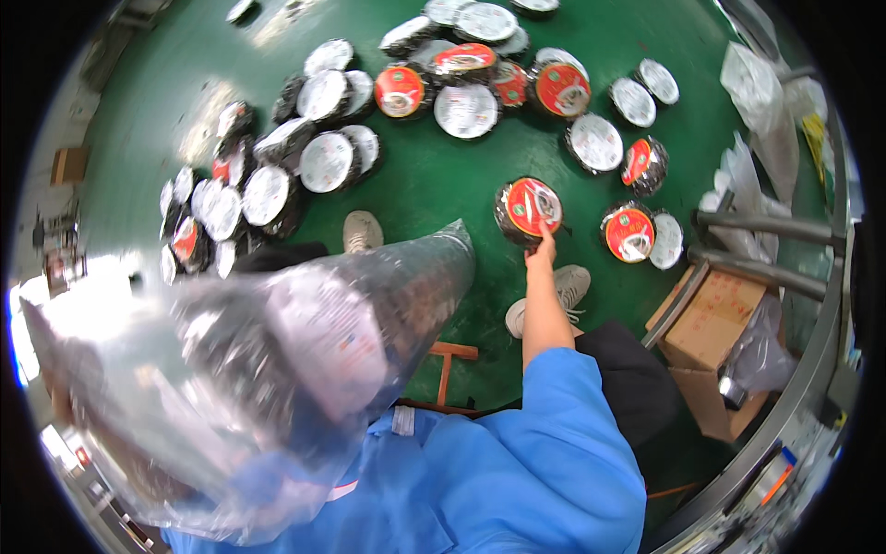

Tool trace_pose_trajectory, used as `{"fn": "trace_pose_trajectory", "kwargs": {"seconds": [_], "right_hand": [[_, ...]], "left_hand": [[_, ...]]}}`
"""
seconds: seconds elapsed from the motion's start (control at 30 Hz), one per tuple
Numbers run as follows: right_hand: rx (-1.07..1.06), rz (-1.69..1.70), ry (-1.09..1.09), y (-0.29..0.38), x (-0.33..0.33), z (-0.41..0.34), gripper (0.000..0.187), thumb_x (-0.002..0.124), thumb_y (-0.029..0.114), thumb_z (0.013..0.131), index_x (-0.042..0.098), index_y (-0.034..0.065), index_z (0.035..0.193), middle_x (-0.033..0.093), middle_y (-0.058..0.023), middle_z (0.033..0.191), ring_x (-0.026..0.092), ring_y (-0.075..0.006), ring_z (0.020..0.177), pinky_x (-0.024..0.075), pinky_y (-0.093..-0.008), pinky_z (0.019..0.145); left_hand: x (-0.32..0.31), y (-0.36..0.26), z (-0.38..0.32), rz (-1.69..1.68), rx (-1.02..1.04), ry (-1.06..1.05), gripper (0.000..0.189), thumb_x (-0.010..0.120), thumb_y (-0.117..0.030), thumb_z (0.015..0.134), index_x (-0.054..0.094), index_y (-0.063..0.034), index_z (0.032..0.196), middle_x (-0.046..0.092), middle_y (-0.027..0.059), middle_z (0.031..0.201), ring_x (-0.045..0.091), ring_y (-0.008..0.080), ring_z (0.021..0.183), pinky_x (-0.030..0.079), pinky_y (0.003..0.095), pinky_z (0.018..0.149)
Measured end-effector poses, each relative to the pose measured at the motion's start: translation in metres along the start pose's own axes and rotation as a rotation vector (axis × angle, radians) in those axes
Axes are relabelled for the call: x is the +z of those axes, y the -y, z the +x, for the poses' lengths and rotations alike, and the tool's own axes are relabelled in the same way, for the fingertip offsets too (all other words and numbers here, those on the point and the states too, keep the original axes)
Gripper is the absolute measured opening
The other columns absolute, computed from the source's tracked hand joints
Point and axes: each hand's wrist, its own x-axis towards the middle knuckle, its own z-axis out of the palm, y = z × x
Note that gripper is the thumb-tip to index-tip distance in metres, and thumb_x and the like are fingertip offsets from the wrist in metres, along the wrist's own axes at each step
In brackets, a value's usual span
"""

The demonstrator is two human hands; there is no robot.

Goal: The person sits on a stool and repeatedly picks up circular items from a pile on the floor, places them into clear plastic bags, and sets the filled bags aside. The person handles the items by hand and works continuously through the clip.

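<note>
My right hand grips the near edge of a round dark bundle in clear wrap, its red label with a picture facing up, between my feet. A large clear plastic bag lies across my lap and left side; at least one round bundle with a white label is inside it, blurred. My left hand cannot be made out; the bag covers the left arm's side. Nearest to the held bundle on the right is another red-labelled one, touching a white-labelled bundle.
Many similar wrapped bundles lie in an arc on the green floor, some leaning on one another. At right stand a metal frame, an opened cardboard box and hanging plastic bags. A wooden stool part shows below me.
</note>
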Motion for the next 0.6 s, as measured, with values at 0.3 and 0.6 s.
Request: {"fn": "trace_pose_trajectory", "kwargs": {"seconds": [0.3, 0.6], "right_hand": [[-0.913, 0.405, 1.064, 0.187, 0.04, -0.408, 0.048, 0.065, 0.028, 0.08, 0.049, 0.0051, 0.119, 0.053, -0.0105, 0.117, 0.054, -0.0216, 0.104, 0.0443, -0.0406, 0.088], [-1.707, -0.581, 1.364, 0.136, -0.05, -0.618, 0.069, 0.079, 0.007, 0.063, 0.044, 0.0013, 0.122, 0.048, -0.0092, 0.118, 0.052, -0.0179, 0.103, 0.0449, -0.0287, 0.085]], "left_hand": [[0.065, -0.086, 0.001, -0.636, 0.194, 0.532, 0.068, 0.046, 0.002, 0.069, 0.03, 0.0051, 0.135, 0.04, 0.0236, 0.132, 0.051, 0.0036, 0.045, 0.043, 0.0123, 0.047], [0.052, -0.091, -0.039, -0.649, 0.223, 0.56, 0.058, 0.046, 0.004, 0.071, 0.039, 0.0076, 0.128, 0.049, 0.019, 0.125, 0.053, 0.006, 0.046, 0.035, 0.0165, 0.037]]}}
